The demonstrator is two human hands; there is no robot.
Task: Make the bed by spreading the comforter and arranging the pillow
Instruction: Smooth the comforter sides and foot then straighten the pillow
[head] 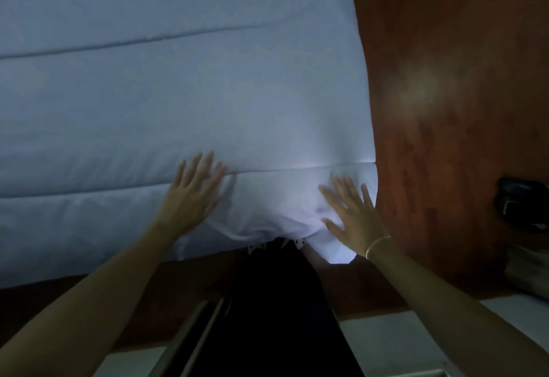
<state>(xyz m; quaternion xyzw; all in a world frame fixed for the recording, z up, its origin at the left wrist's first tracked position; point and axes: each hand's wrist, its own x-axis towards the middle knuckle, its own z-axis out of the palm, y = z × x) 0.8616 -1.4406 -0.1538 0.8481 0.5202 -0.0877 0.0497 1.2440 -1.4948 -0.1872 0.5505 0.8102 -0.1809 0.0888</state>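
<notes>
Bare forearms, thin wrist band (376, 243) (right), dark clothing (276, 302).

Both the left hand (194, 191) and right hand (353, 213) are smeared by motion, their fingertips indistinct. The comforter (178, 94) runs off the top and left edges, hiding the bed beneath. A dark object (524, 202) on the floor (445, 79) is cut by the right edge, too dim to identify.

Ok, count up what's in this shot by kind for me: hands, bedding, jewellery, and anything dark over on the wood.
Hands: 2, left hand and right hand
Comforter: 1
Bracelet: 1
Dark object on the wood: 1
Total: 5
</notes>
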